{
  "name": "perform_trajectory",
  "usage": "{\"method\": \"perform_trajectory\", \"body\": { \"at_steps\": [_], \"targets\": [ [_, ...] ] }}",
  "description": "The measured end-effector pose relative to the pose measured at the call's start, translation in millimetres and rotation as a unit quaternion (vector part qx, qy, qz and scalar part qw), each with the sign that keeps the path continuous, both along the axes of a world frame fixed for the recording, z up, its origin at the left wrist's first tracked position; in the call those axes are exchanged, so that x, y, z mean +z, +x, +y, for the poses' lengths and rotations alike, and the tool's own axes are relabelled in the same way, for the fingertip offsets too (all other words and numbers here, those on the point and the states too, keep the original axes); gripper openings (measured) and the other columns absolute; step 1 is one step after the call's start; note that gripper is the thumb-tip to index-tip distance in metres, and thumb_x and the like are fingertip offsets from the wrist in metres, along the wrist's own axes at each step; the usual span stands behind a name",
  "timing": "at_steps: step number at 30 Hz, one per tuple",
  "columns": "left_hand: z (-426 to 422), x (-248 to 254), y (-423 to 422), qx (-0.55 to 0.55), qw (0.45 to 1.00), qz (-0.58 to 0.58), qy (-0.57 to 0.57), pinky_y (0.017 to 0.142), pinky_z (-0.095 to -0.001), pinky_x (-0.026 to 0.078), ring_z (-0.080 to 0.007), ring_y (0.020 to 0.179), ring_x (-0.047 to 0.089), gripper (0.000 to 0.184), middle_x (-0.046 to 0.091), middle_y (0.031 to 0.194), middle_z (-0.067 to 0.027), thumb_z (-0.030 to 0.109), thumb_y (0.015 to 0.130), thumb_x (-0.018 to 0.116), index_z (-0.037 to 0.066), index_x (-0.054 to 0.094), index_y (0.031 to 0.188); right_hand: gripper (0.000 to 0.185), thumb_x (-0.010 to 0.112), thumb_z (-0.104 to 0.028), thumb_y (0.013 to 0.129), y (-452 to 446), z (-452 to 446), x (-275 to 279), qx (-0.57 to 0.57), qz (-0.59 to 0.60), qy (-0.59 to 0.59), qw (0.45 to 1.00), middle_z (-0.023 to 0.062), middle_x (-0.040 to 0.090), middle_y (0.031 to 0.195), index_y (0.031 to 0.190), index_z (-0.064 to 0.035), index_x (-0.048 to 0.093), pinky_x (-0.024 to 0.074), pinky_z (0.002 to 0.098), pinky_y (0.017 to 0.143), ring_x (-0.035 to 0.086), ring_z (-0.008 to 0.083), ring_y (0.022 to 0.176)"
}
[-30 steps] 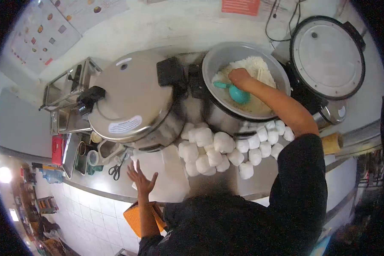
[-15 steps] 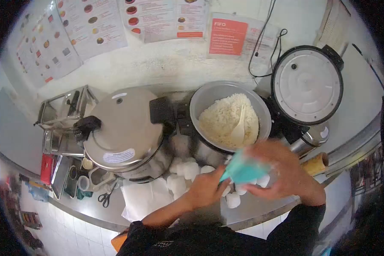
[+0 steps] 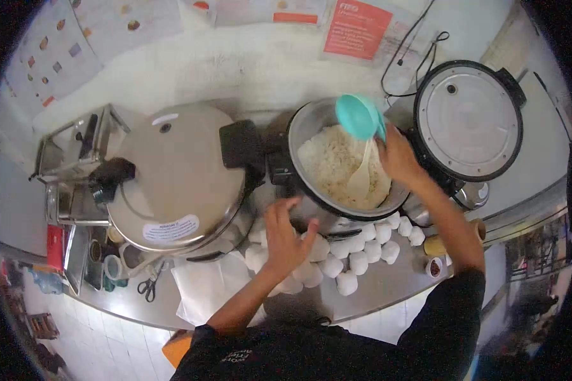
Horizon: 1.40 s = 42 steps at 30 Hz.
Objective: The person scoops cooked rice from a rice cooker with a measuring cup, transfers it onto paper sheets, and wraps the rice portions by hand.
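Note:
My right hand (image 3: 398, 154) grips the handle of a teal scoop (image 3: 357, 116), held above the rear of the open rice cooker (image 3: 299, 184). Inside the cooker lies white rice (image 3: 327, 159), with a pale rice paddle (image 3: 360, 180) resting on it. My left hand (image 3: 285, 238) hangs with its fingers spread in front of the cooker, over the wrapped white balls (image 3: 346, 282). It holds nothing. Several of these balls sit in rows along the counter, some hidden by my left hand and forearm.
A closed large cooker (image 3: 178, 171) stands left. The open lid (image 3: 469, 120) leans right. White sheets (image 3: 210, 286), scissors (image 3: 148, 289), metal trays (image 3: 76, 254) and a small cup (image 3: 434, 267) are on the counter (image 3: 388, 289).
The scoop was in the rice, then came down between both hands over the white balls. Now it is back up over the cooker in my right hand, and my left hand has come off it.

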<state>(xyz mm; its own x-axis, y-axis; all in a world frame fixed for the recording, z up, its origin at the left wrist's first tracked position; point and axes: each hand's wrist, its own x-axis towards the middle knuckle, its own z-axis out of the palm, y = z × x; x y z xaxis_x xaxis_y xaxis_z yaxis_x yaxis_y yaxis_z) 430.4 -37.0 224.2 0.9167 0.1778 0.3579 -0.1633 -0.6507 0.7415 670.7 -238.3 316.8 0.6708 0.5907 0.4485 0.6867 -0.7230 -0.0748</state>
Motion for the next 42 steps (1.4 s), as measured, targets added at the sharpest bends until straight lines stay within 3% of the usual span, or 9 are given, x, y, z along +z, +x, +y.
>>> {"method": "perform_trajectory", "body": {
  "at_steps": [4,5,12,26,32,36,37,40,42],
  "targets": [
    [-16.3,-53.4,12.0,0.084,0.996,-0.02,0.025,0.113,-0.0556,0.016,-0.0487,0.138,0.013,0.113,0.02,0.146,-0.031,0.042,0.066,0.082,-0.009,0.015,0.142,0.022,0.053,-0.015,0.089,81.7,15.7,-36.6,-0.135,0.008,-0.304,0.943,0.0224,0.066,0.087,0.102,0.0034,0.054,0.0537,0.0465,0.07,0.067,0.0362,0.078],
    [-16.4,-48.3,10.9,0.031,0.996,0.079,0.012,0.11,-0.0641,0.01,-0.0542,0.138,0.006,0.129,-0.003,0.149,-0.0361,0.05,0.066,0.08,-0.009,-0.003,0.145,0.02,0.055,-0.008,0.086,121.9,9.8,-83.7,-0.136,-0.082,-0.274,0.948,0.0214,0.067,0.08,0.102,0.0036,0.058,0.0552,0.0396,0.063,0.069,0.0307,0.075],
    [-40.1,-110.1,39.3,-0.098,0.991,0.067,-0.06,0.111,-0.0635,0.001,-0.062,0.13,-0.024,0.142,-0.026,0.138,-0.0467,0.06,0.069,0.075,-0.013,-0.027,0.136,0.02,0.055,-0.016,0.087,131.6,87.8,-118.5,-0.02,0.058,-0.516,0.854,0.0151,0.069,0.085,0.098,-0.0016,0.065,0.0554,0.041,0.07,0.069,0.0309,0.082],
    [-52.1,-130.9,48.6,-0.079,0.991,0.066,-0.079,0.109,-0.0612,-0.011,-0.057,0.126,-0.035,0.14,-0.036,0.135,-0.0434,0.061,0.075,0.069,-0.011,-0.037,0.13,0.026,0.06,-0.022,0.085,-3.3,54.7,-41.7,0.1,0.28,-0.503,0.811,0.0229,0.067,0.087,0.098,0.0001,0.065,0.0526,0.0467,0.073,0.066,0.0396,0.087],
    [-42.4,-82.2,28.2,0.037,0.983,-0.102,-0.146,0.112,-0.0527,0.013,-0.0473,0.138,0.01,0.098,0.011,0.145,-0.037,0.043,0.081,0.07,-0.013,0.015,0.139,0.029,0.057,-0.029,0.089,16.2,-20.1,-13.1,0.083,0.508,-0.4,0.758,0.0152,0.065,0.071,0.085,-0.0018,0.064,0.0509,0.0408,0.055,0.06,0.0256,0.05],
    [-34.2,-13.1,21.6,0.019,0.97,-0.203,-0.135,0.096,-0.0425,0.04,-0.0306,0.111,0.052,0.04,0.055,0.119,-0.0206,0.021,0.083,0.066,-0.002,0.054,0.114,0.034,0.047,-0.034,0.096,40.3,-68.8,-14.9,-0.032,0.706,-0.059,0.705,0.0074,0.063,0.072,0.093,-0.0034,0.061,0.0446,0.0355,0.047,0.045,0.0173,0.04],
    [-38.1,10.9,29.2,0.011,0.972,-0.166,-0.169,0.079,-0.0355,0.047,-0.0233,0.088,0.059,0.022,0.06,0.094,-0.0107,0.013,0.08,0.066,0.002,0.057,0.097,0.034,0.045,-0.034,0.097,32.7,-71.1,-6.0,-0.047,0.716,0.053,0.694,0.007,0.064,0.074,0.096,-0.0034,0.061,0.0444,0.0345,0.048,0.046,0.0167,0.042],
    [-46.4,33.4,89.6,-0.029,0.979,-0.003,-0.203,0.067,-0.0315,0.047,-0.0175,0.075,0.057,0.027,0.056,0.086,-0.0083,0.029,0.085,0.065,0.004,0.055,0.09,0.037,0.046,-0.04,0.096,20.8,-56.4,-8.4,-0.016,0.647,0.293,0.703,0.0033,0.053,0.072,0.11,-0.0074,0.054,0.0469,0.0303,0.051,0.053,0.0141,0.057],
    [-77.5,51.2,148.0,-0.029,0.937,0.097,-0.335,0.062,-0.0329,0.046,-0.0174,0.074,0.056,0.035,0.057,0.087,-0.0062,0.04,0.091,0.055,0.006,0.054,0.1,0.039,0.034,-0.036,0.101,31.9,-32.5,-26.5,0.01,0.621,0.45,0.641,0.0099,0.068,0.101,0.121,-0.0086,0.054,0.0521,0.0321,0.075,0.062,0.0163,0.082]
  ]
}}
